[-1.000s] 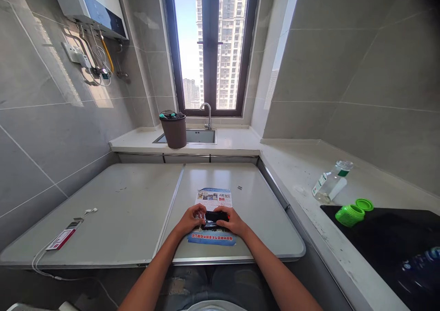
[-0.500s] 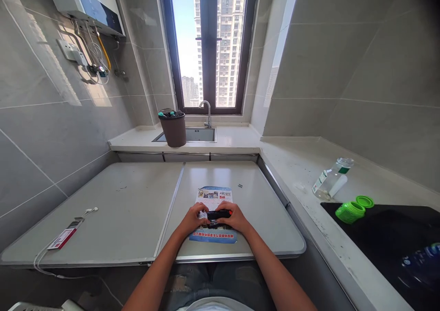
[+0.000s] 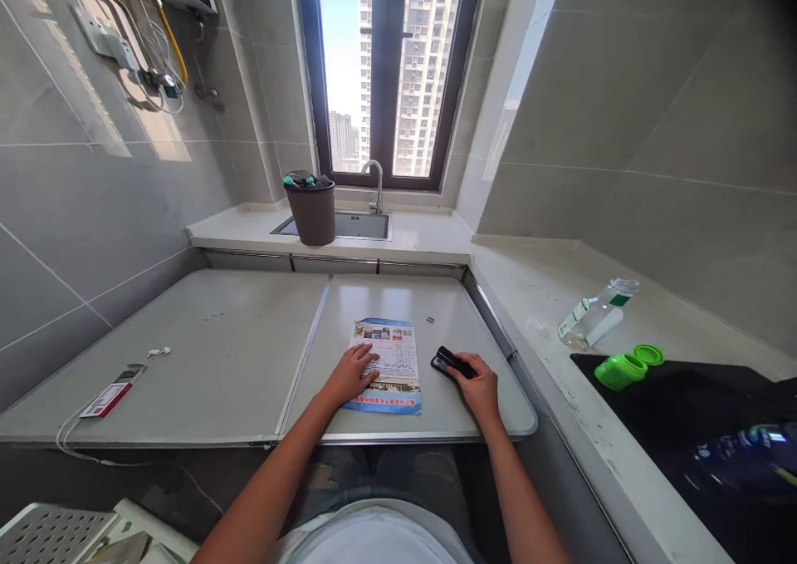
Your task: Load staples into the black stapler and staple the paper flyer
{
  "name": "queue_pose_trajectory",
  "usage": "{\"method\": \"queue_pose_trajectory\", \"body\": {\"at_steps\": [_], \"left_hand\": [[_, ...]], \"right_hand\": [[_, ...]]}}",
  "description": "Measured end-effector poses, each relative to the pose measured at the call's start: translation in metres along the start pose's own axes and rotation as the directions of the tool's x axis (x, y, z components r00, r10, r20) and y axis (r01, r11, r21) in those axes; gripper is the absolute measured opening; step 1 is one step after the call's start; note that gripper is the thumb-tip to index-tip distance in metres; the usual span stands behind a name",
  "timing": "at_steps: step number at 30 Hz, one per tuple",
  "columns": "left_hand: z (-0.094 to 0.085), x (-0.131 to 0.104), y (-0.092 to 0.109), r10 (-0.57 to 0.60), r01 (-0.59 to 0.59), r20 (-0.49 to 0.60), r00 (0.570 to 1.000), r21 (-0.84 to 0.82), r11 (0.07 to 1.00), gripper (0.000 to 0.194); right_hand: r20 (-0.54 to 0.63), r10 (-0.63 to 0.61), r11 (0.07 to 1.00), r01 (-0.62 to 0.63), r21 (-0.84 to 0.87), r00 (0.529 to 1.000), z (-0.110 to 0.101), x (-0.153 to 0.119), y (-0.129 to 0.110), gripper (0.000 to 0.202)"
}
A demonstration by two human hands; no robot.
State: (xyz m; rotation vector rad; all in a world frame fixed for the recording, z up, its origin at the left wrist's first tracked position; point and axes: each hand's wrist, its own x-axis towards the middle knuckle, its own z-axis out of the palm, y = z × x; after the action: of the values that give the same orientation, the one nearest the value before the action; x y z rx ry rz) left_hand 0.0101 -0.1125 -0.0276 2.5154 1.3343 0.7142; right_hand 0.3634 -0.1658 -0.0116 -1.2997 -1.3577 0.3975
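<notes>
A printed leaflet (image 3: 395,363) with a blue lower band lies flat on the light folding table, in front of my body. My left hand (image 3: 354,375) rests on its left side, fingers stretched out and holding nothing. To the right of the sheet, my right hand (image 3: 478,385) grips a black stapler (image 3: 457,362) by its rear end. The stapler's front points left, toward the leaflet, and its jaws look slightly apart. Beyond it, small metal staple strips (image 3: 430,320) lie on the tabletop.
A red-and-white box with a white cable (image 3: 110,398) lies on the table's left half (image 3: 249,340). On the right counter stand a tilted clear bottle (image 3: 594,315) and an open green jar (image 3: 621,370). A brown bin (image 3: 311,213) stands by the sink (image 3: 361,226).
My right hand has carried the stapler off the leaflet to the right. My left hand has let go of the stapler and now lies on the sheet. The view has tilted down.
</notes>
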Motion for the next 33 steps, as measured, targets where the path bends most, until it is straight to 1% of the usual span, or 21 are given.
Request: {"method": "queue_pose_trajectory", "body": {"at_steps": [2, 4, 8, 11, 13, 15, 17, 19, 21, 27, 33], "left_hand": [[-0.001, 0.001, 0.000, 0.004, -0.004, 0.000, 1.000, 0.005, 1.000, 0.040], [0.000, 0.001, -0.001, 0.012, -0.012, 0.001, 1.000, -0.006, 1.000, 0.040], [0.002, 0.001, -0.004, 0.014, -0.014, 0.004, 1.000, -0.016, 1.000, 0.041], [0.002, 0.001, -0.005, 0.004, -0.003, 0.001, 1.000, -0.045, 0.999, 0.041], [0.002, 0.001, -0.005, 0.002, -0.002, 0.002, 1.000, -0.065, 0.998, 0.040], [0.001, 0.002, -0.004, 0.003, -0.003, 0.005, 1.000, -0.072, 0.997, 0.040], [0.001, 0.002, -0.003, 0.004, -0.003, 0.008, 1.000, -0.072, 0.997, 0.040], [0.000, 0.002, -0.002, 0.002, -0.002, 0.006, 1.000, -0.068, 0.998, 0.040], [0.000, 0.002, -0.001, 0.003, -0.003, 0.004, 1.000, -0.060, 0.998, 0.040], [-0.004, -0.001, 0.006, 0.017, -0.017, -0.006, 1.000, -0.052, 0.999, 0.049], [-0.006, 0.000, 0.009, 0.009, -0.009, -0.004, 1.000, -0.067, 0.998, 0.048]], "right_hand": [[0.075, 0.001, 1.000, -0.003, 0.027, 0.997, -0.009, -0.008, -0.002, 0.033], [0.144, 0.004, 0.999, -0.010, 0.043, 0.990, -0.008, -0.014, -0.006, 0.030], [0.260, -0.013, 0.997, -0.006, 0.074, 0.966, 0.012, -0.017, -0.015, 0.027], [0.380, -0.061, 0.987, 0.000, 0.158, 0.923, 0.028, -0.014, -0.021, 0.029], [0.422, -0.087, 0.987, 0.019, 0.161, 0.902, 0.034, -0.011, -0.025, 0.029], [0.415, -0.100, 0.994, 0.074, 0.079, 0.904, 0.038, -0.009, -0.031, 0.027], [0.417, -0.119, 0.986, 0.157, -0.058, 0.901, 0.040, -0.008, -0.037, 0.031], [0.461, -0.129, 0.957, 0.232, -0.175, 0.878, 0.043, -0.009, -0.042, 0.039], [0.502, -0.120, 0.929, 0.275, -0.247, 0.856, 0.046, -0.010, -0.045, 0.046], [0.567, -0.100, 0.867, 0.352, -0.354, 0.818, 0.056, -0.012, -0.049, 0.052], [0.597, -0.097, 0.856, 0.373, -0.359, 0.796, 0.059, -0.010, -0.053, 0.052]]}}
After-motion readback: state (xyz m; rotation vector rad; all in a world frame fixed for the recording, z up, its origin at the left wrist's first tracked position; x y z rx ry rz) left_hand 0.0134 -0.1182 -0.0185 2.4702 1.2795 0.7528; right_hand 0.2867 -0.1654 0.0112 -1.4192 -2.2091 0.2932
